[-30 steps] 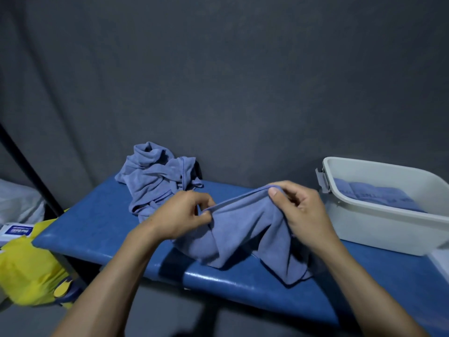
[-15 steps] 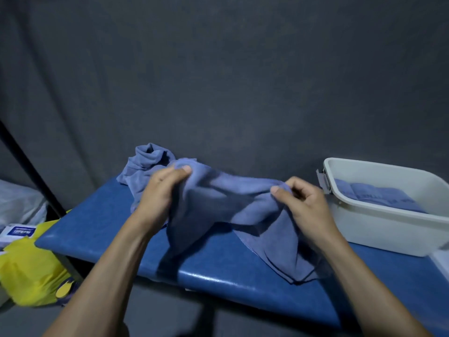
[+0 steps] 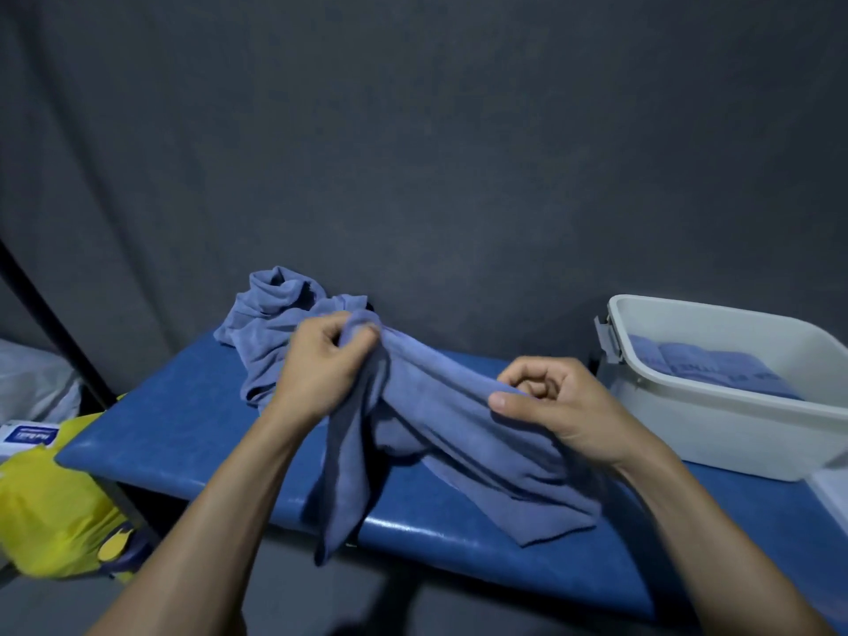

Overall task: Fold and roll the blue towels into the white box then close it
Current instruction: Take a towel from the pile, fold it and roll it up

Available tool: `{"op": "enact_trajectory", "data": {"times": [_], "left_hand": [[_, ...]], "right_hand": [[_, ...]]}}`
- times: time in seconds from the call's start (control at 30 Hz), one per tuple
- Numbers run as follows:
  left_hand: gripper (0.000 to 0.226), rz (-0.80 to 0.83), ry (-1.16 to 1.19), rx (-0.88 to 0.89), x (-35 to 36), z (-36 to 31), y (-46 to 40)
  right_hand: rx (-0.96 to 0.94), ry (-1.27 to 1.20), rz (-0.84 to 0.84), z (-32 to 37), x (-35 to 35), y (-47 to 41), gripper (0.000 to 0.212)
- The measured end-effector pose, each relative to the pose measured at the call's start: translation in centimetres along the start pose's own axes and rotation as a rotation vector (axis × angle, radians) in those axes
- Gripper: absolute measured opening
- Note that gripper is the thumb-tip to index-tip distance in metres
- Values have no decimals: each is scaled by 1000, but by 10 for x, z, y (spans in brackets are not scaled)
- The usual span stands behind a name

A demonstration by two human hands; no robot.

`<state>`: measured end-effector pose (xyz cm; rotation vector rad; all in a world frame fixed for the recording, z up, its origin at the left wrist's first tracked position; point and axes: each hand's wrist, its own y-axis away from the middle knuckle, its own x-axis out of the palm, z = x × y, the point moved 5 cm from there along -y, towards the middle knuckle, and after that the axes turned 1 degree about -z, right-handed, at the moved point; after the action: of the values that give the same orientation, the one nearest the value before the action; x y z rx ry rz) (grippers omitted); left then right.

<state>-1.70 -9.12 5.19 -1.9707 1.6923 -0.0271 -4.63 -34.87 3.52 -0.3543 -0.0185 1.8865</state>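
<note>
A blue towel (image 3: 449, 420) hangs stretched between my two hands above the blue padded bench (image 3: 174, 420). My left hand (image 3: 328, 360) grips one bunched edge of it, raised near the back. My right hand (image 3: 555, 406) pinches the other edge lower down, thumb on top. One corner of the towel dangles past the bench's front edge. A heap of crumpled blue towels (image 3: 270, 323) lies at the back left of the bench. The white box (image 3: 734, 420) stands open at the right, with rolled blue towels (image 3: 702, 367) inside.
A dark grey curtain hangs close behind the bench. A yellow bag (image 3: 50, 502) and a small white and blue carton (image 3: 27, 436) sit low at the left. A black pole (image 3: 50, 323) slants beside them. A pale flat piece (image 3: 833, 493) shows at the right edge.
My left hand has gathered its edge of the towel into a bunch and the towel has twisted, with a corner now dangling over the front edge. My right hand has dropped slightly.
</note>
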Motion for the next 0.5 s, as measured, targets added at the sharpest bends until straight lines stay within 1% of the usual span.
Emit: {"op": "enact_trajectory", "data": {"times": [0.07, 0.1, 0.13, 0.2, 0.3, 0.37, 0.4, 0.47, 0.5], "left_hand": [[37, -228, 14, -99, -20, 6, -4], [42, -303, 32, -148, -27, 9, -4], [47, -354, 46, -175, -32, 12, -5], [47, -420, 61, -184, -40, 18, -7], [41, -455, 60, -195, -44, 23, -7], [37, -469, 19, -177, -43, 19, -7], [37, -471, -9, -144, -42, 15, -7], [32, -432, -125, -16, -37, 6, -9], [30, -376, -221, 63, -30, 2, -10]], "right_hand": [[24, 40, -11, -2, -15, 4, 22], [33, 44, -25, -3, -22, 6, 22], [45, 44, -43, -4, -29, 9, 22], [66, 29, -91, -3, -42, 13, 20], [76, -43, -199, -5, -57, 17, 22], [86, -136, -247, -6, -60, 19, 27], [86, -198, -251, -6, -59, 19, 32], [59, -346, -232, -4, -51, 16, 42], [38, -409, -219, -2, -46, 14, 38]]}}
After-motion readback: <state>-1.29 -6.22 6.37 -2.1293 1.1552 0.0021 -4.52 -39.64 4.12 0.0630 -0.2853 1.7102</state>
